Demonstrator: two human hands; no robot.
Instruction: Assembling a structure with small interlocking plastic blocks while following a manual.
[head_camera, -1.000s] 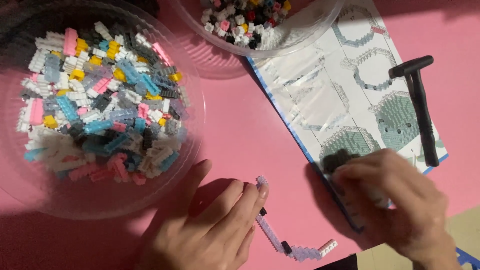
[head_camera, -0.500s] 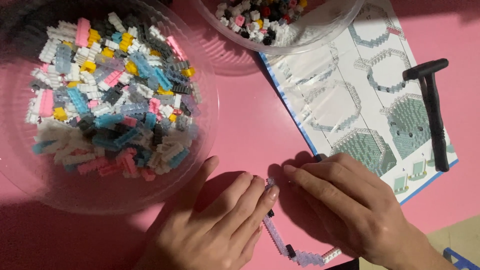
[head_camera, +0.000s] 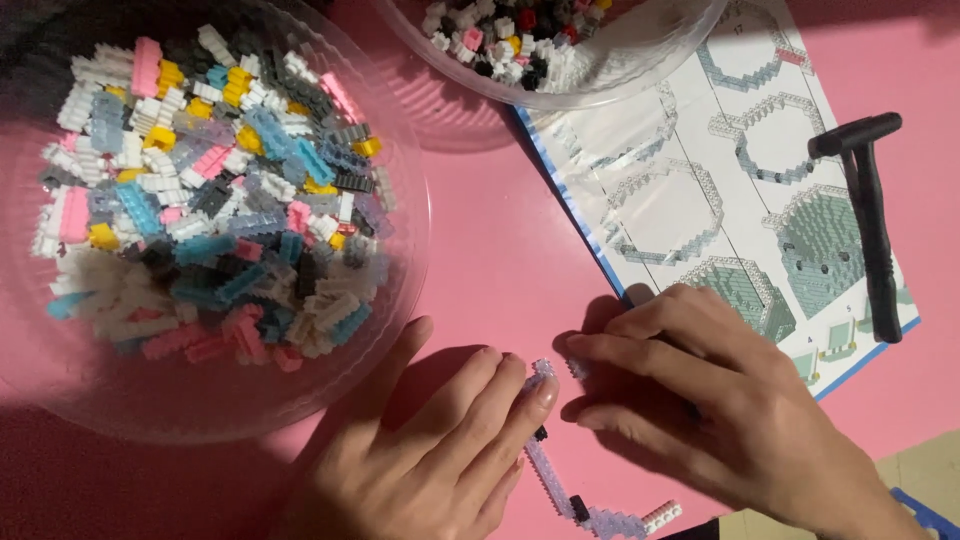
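A thin chain of tiny pale lilac bricks (head_camera: 560, 480) with black and white bits lies on the pink table (head_camera: 500, 250) near the front edge. My left hand (head_camera: 420, 450) rests flat beside it, fingertips pressing the chain's upper end. My right hand (head_camera: 720, 400) lies just to the right, its fingertips meeting that same end and pinching a small clear brick (head_camera: 578, 368). Part of the chain is hidden under my left fingers.
A large clear bowl (head_camera: 400, 330) at left holds several small bricks in white, pink, blue, yellow and black. A second clear bowl (head_camera: 600, 85) of bricks sits at the top. A printed instruction sheet (head_camera: 700, 200) lies at right with a small black hammer (head_camera: 870, 220) on it.
My right hand has moved left off the instruction sheet to the chain's upper end beside my left fingertips. My left hand has stayed on the chain.
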